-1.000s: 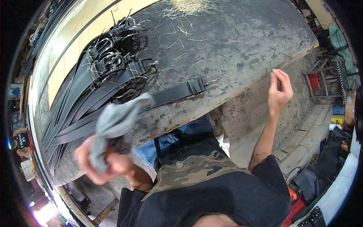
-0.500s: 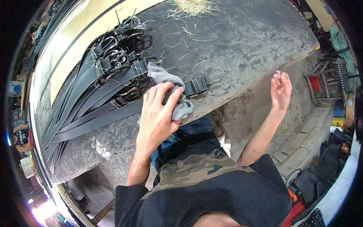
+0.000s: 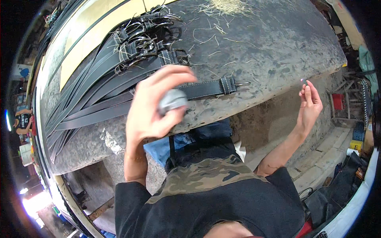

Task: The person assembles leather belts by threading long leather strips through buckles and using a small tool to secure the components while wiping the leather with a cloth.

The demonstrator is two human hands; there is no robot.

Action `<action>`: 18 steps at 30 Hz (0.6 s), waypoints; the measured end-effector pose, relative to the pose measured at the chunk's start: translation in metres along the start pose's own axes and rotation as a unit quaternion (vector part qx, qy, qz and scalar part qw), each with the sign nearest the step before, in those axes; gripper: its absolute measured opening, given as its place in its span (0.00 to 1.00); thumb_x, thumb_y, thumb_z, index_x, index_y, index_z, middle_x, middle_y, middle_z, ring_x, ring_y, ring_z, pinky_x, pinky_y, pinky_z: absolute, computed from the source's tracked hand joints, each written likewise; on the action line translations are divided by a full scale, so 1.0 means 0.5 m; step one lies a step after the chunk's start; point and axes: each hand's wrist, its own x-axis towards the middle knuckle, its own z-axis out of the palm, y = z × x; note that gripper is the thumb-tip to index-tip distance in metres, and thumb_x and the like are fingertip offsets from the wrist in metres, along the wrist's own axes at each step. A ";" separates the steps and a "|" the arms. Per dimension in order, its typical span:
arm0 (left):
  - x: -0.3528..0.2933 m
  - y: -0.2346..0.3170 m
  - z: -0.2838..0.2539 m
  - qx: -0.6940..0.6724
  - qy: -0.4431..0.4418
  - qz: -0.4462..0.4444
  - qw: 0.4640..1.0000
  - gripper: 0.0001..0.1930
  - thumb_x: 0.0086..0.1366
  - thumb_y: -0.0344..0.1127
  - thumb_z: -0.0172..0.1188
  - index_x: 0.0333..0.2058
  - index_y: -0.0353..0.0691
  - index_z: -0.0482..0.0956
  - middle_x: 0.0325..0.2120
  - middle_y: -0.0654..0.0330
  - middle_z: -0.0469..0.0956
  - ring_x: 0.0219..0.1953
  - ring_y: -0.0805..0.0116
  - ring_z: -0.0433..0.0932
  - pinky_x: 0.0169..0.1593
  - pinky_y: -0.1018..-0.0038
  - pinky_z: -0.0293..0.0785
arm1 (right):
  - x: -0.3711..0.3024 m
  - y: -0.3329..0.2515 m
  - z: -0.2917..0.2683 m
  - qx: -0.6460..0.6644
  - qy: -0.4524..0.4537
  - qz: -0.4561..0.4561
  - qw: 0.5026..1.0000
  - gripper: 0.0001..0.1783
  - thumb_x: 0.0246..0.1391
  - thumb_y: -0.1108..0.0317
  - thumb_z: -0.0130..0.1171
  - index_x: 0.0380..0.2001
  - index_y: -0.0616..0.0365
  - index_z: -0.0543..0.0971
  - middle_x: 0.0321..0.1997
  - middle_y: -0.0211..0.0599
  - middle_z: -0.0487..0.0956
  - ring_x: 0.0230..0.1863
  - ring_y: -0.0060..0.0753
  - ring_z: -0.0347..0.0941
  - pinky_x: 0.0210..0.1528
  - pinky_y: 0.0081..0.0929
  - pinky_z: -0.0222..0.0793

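Note:
My left hand [image 3: 149,105], smeared by motion, is curled around a bunched grey cloth [image 3: 173,102] just over the near edge of a pile of belts. Under and beside it runs a black belt [image 3: 206,89] with pale edge stitching, its loop end and metal prong pointing right. My right hand [image 3: 311,104] is raised past the table's front edge at the right, thumb and fingers pinched on a small dark piece [image 3: 304,81] too small to name. Several more black belts [image 3: 95,85] fan out to the left, their metal buckles [image 3: 143,45] heaped together at the far side.
The belts rest on a worn, stained dark table [image 3: 270,51]. A heap of straw-coloured fibres [image 3: 230,7] lies at its far side, with loose strands scattered nearby. Yellow sheet material [image 3: 79,59] borders the left. A red box [image 3: 338,101] sits on a wooden frame at right.
My left hand has lifted off the belt and moved left with the grey cloth, uncovering more of the belt. My right hand has shifted slightly right and lower. The whole view has turned a little.

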 end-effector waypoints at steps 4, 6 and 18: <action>0.030 0.007 0.080 0.174 -0.143 -0.094 0.970 0.20 0.59 0.42 0.54 0.44 0.33 0.78 0.49 0.50 0.76 0.36 0.49 0.82 0.41 0.61 0.77 | -0.005 -0.009 0.027 0.062 -0.064 0.006 0.996 0.14 0.60 0.74 0.60 0.48 0.71 0.78 0.37 0.38 0.80 0.33 0.22 0.74 0.38 0.19 0.73; 0.030 0.013 0.109 0.233 -0.147 -0.076 0.958 0.20 0.58 0.40 0.61 0.46 0.34 0.76 0.44 0.52 0.77 0.30 0.50 0.81 0.35 0.61 0.76 | -0.014 -0.008 0.053 0.066 -0.060 0.020 0.996 0.14 0.60 0.74 0.60 0.47 0.70 0.78 0.37 0.39 0.80 0.34 0.23 0.74 0.39 0.19 0.74; 0.034 0.005 0.139 0.280 -0.014 0.027 0.959 0.16 0.52 0.25 0.59 0.41 0.38 0.74 0.33 0.55 0.75 0.29 0.57 0.80 0.30 0.64 0.75 | -0.031 -0.011 0.230 0.220 -0.278 0.106 0.929 0.12 0.68 0.68 0.46 0.47 0.64 0.72 0.45 0.51 0.80 0.46 0.40 0.79 0.54 0.37 0.74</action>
